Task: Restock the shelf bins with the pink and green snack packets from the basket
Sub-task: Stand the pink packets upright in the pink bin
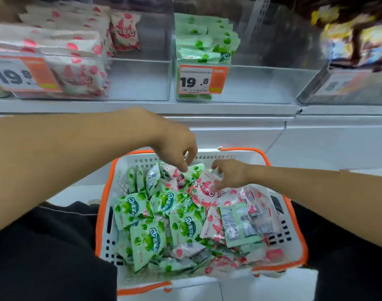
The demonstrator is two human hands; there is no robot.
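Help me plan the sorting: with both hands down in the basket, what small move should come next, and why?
Probably close the left hand on the pink packet under its fingertips and lift it toward the pink bin. Pink and green packets lie mixed in the basket, and that bin's right side looks unfilled. The right hand rests with spread fingers on other pink packets; I cannot see a firm grip yet.

- The white plastic basket with orange rim point(298, 242) sits low, before the white shelf ledge point(142, 106).
- In it, green snack packets point(147, 240) lie left, pink snack packets point(214, 224) right.
- On the ledge, the clear bin of pink packets point(140, 81) stands left of the clear bin of green packets point(261, 83).
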